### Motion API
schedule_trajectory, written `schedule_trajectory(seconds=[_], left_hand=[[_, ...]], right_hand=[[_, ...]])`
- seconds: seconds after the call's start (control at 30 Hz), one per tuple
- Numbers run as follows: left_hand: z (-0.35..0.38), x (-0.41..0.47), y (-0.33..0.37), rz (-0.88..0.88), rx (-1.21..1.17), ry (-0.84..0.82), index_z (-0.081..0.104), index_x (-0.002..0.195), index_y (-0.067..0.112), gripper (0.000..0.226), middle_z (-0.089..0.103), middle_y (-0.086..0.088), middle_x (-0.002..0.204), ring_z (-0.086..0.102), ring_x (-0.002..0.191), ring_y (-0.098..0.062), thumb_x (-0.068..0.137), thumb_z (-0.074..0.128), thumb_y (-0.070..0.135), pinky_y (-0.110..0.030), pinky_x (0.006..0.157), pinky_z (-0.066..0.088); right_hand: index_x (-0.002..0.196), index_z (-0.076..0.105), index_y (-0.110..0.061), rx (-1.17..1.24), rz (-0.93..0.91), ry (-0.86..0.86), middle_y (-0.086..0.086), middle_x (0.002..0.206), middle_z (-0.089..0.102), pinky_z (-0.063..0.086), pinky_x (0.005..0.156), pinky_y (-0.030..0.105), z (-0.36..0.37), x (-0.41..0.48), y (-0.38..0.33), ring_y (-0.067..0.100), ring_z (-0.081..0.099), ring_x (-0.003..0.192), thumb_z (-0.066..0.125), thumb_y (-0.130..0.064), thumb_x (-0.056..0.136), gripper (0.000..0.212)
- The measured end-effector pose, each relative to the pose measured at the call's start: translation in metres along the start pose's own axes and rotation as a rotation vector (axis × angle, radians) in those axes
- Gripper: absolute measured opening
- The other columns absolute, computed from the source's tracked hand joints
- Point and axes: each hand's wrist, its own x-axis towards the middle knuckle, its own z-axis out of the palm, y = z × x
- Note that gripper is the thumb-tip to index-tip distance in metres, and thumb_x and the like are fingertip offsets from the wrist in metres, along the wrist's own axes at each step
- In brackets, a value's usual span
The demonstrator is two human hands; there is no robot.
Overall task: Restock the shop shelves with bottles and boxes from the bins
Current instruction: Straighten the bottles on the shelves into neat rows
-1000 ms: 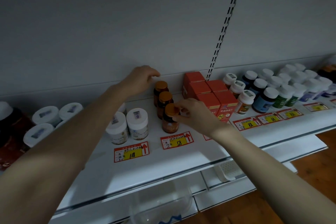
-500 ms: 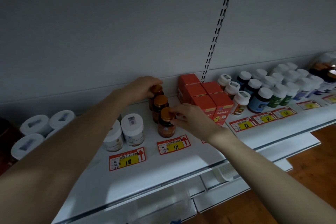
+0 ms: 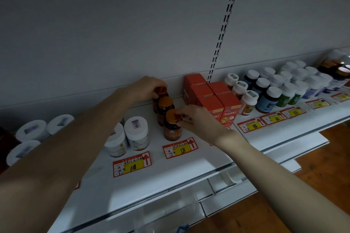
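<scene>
Three amber bottles with gold caps stand in a row front to back on the white shelf [image 3: 189, 168]. My right hand [image 3: 197, 119] pinches the cap and neck of the front amber bottle [image 3: 172, 128], which stands upright behind a price tag. The middle amber bottle [image 3: 165, 107] is free. My left hand [image 3: 145, 87] curls over the top of the rear amber bottle [image 3: 160, 91] by the back wall; most of that bottle is hidden.
White-lidded jars [image 3: 136, 133] stand left of the amber row. Red boxes [image 3: 210, 98] crowd the right side, then many white-capped bottles [image 3: 269, 98]. A slotted upright [image 3: 221, 32] runs up the wall. A clear bin [image 3: 170, 217] sits below the shelf edge.
My left hand has come down from the wall onto the rear bottle's cap. My right hand stays on the front bottle. The view has shifted slightly.
</scene>
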Motion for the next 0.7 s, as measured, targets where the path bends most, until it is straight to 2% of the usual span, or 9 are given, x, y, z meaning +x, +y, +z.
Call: schedule_trajectory(seconds=[0.1,0.17,0.27,0.37,0.47,0.6,0.63,0.7], left_hand=[[0.003,-0.001,-0.001,-0.018,-0.01,0.064,0.047,0.133,0.007,0.046,0.048,-0.016,0.136,0.044,0.124,-0.029,0.089,0.056,0.002,-0.029,0.1,0.031],[0.003,-0.005,0.0,-0.022,-0.046,0.185,0.046,0.134,0.005,0.041,0.047,-0.018,0.136,0.043,0.125,-0.03,0.093,0.049,0.003,-0.031,0.102,0.03],[0.0,-0.015,0.006,0.039,-0.064,0.383,0.053,0.126,0.0,0.034,0.055,-0.021,0.125,0.051,0.115,-0.034,0.093,0.052,0.008,-0.036,0.097,0.036],[-0.003,-0.02,0.023,0.068,-0.107,0.477,0.055,0.124,0.0,0.034,0.057,-0.021,0.121,0.052,0.112,-0.033,0.092,0.054,0.013,-0.034,0.094,0.038],[-0.001,-0.02,0.05,0.098,-0.119,0.492,0.055,0.123,-0.001,0.034,0.057,-0.022,0.12,0.052,0.112,-0.031,0.093,0.054,0.015,-0.028,0.09,0.035],[0.012,-0.024,0.091,0.125,-0.158,0.488,0.059,0.117,0.0,0.032,0.06,-0.019,0.108,0.055,0.1,-0.029,0.091,0.057,0.019,-0.023,0.072,0.03],[0.016,-0.026,0.1,0.14,-0.176,0.483,0.059,0.115,0.002,0.032,0.061,-0.014,0.106,0.055,0.097,-0.024,0.089,0.059,0.021,-0.018,0.069,0.03],[0.026,-0.029,0.115,0.162,-0.208,0.437,0.059,0.116,0.006,0.036,0.059,-0.005,0.108,0.051,0.096,-0.012,0.085,0.065,0.023,-0.008,0.067,0.029]], right_hand=[[0.125,0.055,-0.012,-0.024,-0.028,0.037,0.009,0.11,0.06,0.042,0.079,0.02,0.001,-0.002,0.002,0.02,0.057,0.099,0.06,-0.012,0.088,0.038],[0.125,0.056,-0.012,-0.048,-0.048,0.082,0.008,0.108,0.061,0.036,0.075,0.016,0.0,-0.007,0.002,0.02,0.058,0.098,0.059,-0.011,0.088,0.037],[0.112,0.064,-0.008,-0.074,-0.118,0.122,0.01,0.099,0.066,0.043,0.07,0.021,-0.004,-0.02,0.004,0.023,0.063,0.088,0.061,-0.01,0.084,0.028],[0.096,0.068,-0.003,-0.078,-0.097,0.165,0.012,0.087,0.068,0.048,0.064,0.028,-0.012,-0.037,0.013,0.022,0.064,0.076,0.061,-0.013,0.08,0.02],[0.094,0.069,-0.003,-0.07,-0.025,0.273,0.009,0.085,0.069,0.047,0.067,0.021,-0.029,-0.053,0.026,0.014,0.062,0.074,0.063,-0.015,0.081,0.019],[0.094,0.068,-0.001,-0.027,0.039,0.375,0.004,0.086,0.066,0.047,0.069,0.023,-0.068,-0.062,0.043,0.008,0.057,0.077,0.063,-0.014,0.084,0.017],[0.096,0.068,-0.005,-0.01,0.078,0.348,0.0,0.086,0.063,0.046,0.071,0.024,-0.078,-0.061,0.049,0.006,0.057,0.078,0.063,-0.013,0.085,0.015],[0.099,0.067,-0.018,-0.025,0.13,0.213,-0.002,0.087,0.061,0.044,0.07,0.029,-0.095,-0.056,0.065,0.012,0.057,0.08,0.064,-0.018,0.086,0.013]])
